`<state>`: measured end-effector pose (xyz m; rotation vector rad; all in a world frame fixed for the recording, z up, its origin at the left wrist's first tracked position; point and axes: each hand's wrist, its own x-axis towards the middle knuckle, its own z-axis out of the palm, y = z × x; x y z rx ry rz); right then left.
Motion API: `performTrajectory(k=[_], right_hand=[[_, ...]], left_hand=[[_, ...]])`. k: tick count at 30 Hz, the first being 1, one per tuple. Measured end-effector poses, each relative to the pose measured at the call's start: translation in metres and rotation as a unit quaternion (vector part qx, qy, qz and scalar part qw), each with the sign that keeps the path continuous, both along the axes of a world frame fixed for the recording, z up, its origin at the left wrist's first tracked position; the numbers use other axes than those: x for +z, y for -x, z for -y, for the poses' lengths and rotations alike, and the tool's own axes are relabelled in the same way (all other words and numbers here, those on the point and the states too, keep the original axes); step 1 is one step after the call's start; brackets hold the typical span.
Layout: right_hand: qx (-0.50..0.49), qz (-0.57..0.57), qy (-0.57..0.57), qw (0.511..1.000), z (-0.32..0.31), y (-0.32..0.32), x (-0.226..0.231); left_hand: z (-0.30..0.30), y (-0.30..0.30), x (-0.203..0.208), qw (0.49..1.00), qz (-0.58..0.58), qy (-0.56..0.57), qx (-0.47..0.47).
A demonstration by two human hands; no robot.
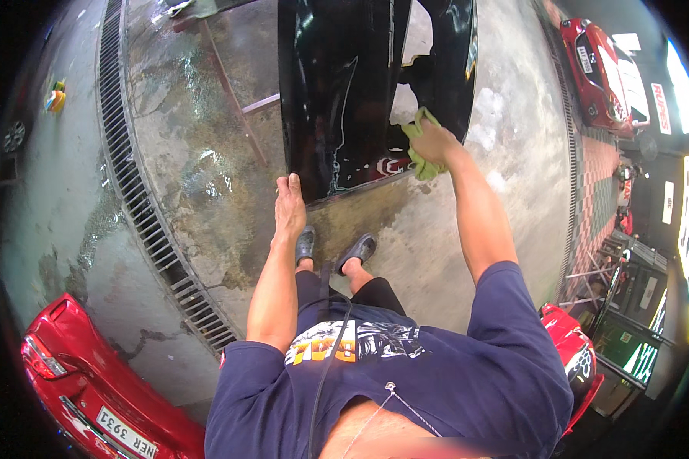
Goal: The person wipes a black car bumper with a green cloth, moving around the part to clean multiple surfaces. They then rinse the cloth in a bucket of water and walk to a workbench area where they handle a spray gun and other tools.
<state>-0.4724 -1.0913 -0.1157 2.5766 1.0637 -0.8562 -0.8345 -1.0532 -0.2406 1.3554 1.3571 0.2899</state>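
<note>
A glossy black car body panel [314, 99] lies in front of me, with openings in its right part and bright reflections across its surface. My left hand [289, 208] is at the near left corner, closed on the panel's edge; some of its fingers are hidden. On the near right part of the panel, my right hand [434, 143] is closed on a crumpled green cloth [426, 170]. The cloth touches the panel beside an opening and bunches out around the fingers.
A brown metal stand [223, 76] shows at the panel's left. Beyond it, a drain grate [142, 195] curves across the wet concrete floor [199, 222]. Red cars stand at the lower left [107, 382], the far right [601, 73] and behind my right side [570, 344].
</note>
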Motion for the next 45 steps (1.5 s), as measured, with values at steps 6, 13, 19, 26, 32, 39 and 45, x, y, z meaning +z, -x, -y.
performTrajectory(k=[6,13,19,26,32,39,45], right_hand=[[0.076,0.105,0.099,0.987,0.001,0.016,0.057],[0.398,0.293,0.092,0.865,-0.058,-0.011,0.021],[0.399,0.257,0.070,0.878,0.021,-0.003,0.010],[0.132,-0.005,0.042,0.990,0.025,-0.004,0.012],[0.123,-0.094,-0.053,0.986,0.027,-0.008,0.002],[0.090,-0.217,-0.065,0.970,0.010,0.045,0.001],[-0.372,-0.634,-0.210,0.645,0.016,0.037,-0.007]], left_hand=[[0.000,0.000,0.001,1.000,0.005,-0.008,0.014],[0.003,-0.001,-0.002,1.000,0.001,0.001,0.008],[0.004,-0.003,-0.001,1.000,-0.009,0.008,0.022],[0.003,-0.005,-0.001,1.000,-0.023,0.005,0.014],[0.005,-0.008,-0.002,1.000,-0.018,-0.003,0.015],[0.009,-0.013,-0.009,0.998,-0.029,-0.044,0.046],[0.007,-0.011,-0.023,0.998,0.046,-0.001,0.051]])
